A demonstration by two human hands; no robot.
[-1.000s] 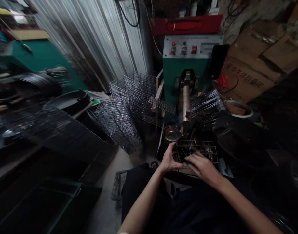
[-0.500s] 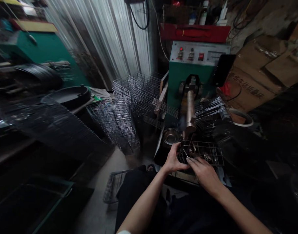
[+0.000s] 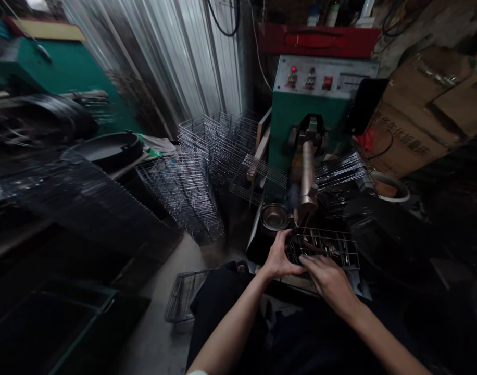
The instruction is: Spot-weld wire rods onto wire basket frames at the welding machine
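Observation:
Under the metal arm of a green welding-type machine (image 3: 309, 127) sits a small wire basket (image 3: 340, 242), its grid facing up. My left hand (image 3: 279, 260) is curled around the basket's left end, fingers at the far side and thumb toward the front. Along the near edge, my right hand (image 3: 330, 278) has its fingers held together on the basket, its fingertips close to my left thumb. The machine's electrode tip (image 3: 297, 216) is just beyond my left fingertips. Whether a small loose wire lies under my fingers is too dark to tell.
Stacked wire racks (image 3: 199, 182) stand left of the machine, and a round metal dish (image 3: 275, 216) is beside its arm. Bundled wire pieces (image 3: 340, 172) are on the right. Another wire basket (image 3: 184, 297) rests on the floor. A cardboard box (image 3: 426, 114) leans at the back right.
The camera view has shifted slightly. Both hands keep nearly the same place on the basket; a thin rod seen near my right fingertips no longer shows clearly.

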